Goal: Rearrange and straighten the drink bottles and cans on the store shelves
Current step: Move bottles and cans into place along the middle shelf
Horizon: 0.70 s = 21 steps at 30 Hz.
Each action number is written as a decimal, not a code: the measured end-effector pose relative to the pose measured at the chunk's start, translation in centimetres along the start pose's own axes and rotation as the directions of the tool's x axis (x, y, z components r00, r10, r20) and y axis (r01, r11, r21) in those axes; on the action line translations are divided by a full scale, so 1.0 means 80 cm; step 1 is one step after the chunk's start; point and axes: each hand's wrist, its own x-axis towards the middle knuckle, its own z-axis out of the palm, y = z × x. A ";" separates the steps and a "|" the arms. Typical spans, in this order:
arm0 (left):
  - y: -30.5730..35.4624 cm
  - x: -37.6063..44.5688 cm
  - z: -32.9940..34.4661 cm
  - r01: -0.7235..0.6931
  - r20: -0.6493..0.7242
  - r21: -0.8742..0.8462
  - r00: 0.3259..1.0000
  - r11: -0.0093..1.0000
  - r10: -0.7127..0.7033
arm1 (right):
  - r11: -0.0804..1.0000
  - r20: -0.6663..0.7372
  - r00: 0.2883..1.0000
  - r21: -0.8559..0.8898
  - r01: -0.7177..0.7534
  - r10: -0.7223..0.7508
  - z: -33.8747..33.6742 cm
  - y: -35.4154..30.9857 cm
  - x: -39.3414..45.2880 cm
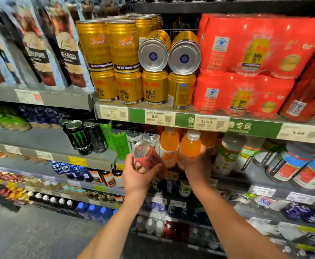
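My left hand (137,175) grips a pink can (149,157), tilted with its silver top toward the upper left, in front of the middle shelf. My right hand (194,165) holds an orange drink bottle (190,145) with a white cap, upright at the shelf front. Just left of it stands another orange bottle (168,142). Black and green energy cans (80,136) fill the shelf to the left. On the shelf above, gold cans (129,86) stand in rows, and two gold cans (154,53) lie on their sides showing silver ends.
Red multipacks (246,53) sit at the upper right over a green price rail (255,128). Bottles with grey caps (229,156) stand right of my hands. Snack bags (41,43) hang upper left. Lower shelves hold several small bottles (104,178); grey floor (31,236) is at bottom left.
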 end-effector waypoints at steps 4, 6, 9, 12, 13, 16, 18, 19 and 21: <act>0.004 -0.004 0.004 -0.040 -0.033 0.086 0.998 0.995 0.043 | 0.996 -0.042 0.997 -0.063 0.062 -0.064 0.003 0.000 -0.002; -0.001 -0.004 0.004 -0.040 -0.034 0.093 0.999 0.995 0.043 | 0.996 -0.075 0.994 -0.052 0.073 -0.077 0.005 0.003 -0.001; -0.005 -0.006 0.004 -0.029 -0.044 0.122 0.998 0.992 0.035 | 0.990 -0.104 0.988 -0.092 0.107 -0.117 0.006 0.007 -0.001; -0.014 -0.005 0.001 -0.004 -0.062 0.096 0.998 0.995 0.010 | 0.989 -0.091 0.989 -0.101 0.105 -0.114 0.009 0.012 0.003; -0.015 -0.005 -0.001 0.004 -0.064 0.098 0.998 0.995 0.002 | 0.990 -0.093 0.990 -0.100 0.098 -0.107 0.009 0.011 0.004; -0.022 -0.001 -0.011 0.048 -0.061 0.091 0.997 0.995 -0.042 | 0.992 -0.107 0.989 -0.090 0.090 -0.099 0.010 0.012 0.001; -0.027 0.009 -0.021 0.052 -0.051 0.090 0.998 0.995 -0.048 | 0.995 -0.121 0.990 -0.084 0.057 -0.067 0.013 0.010 -0.003; -0.029 0.015 -0.028 0.047 -0.047 0.090 0.998 0.995 -0.043 | 0.992 -0.144 0.987 -0.113 0.056 -0.073 0.015 0.009 -0.006; -0.033 0.026 -0.041 0.029 -0.032 0.123 0.999 0.992 -0.026 | 0.979 -0.221 0.969 -0.192 0.064 -0.106 0.019 0.001 -0.015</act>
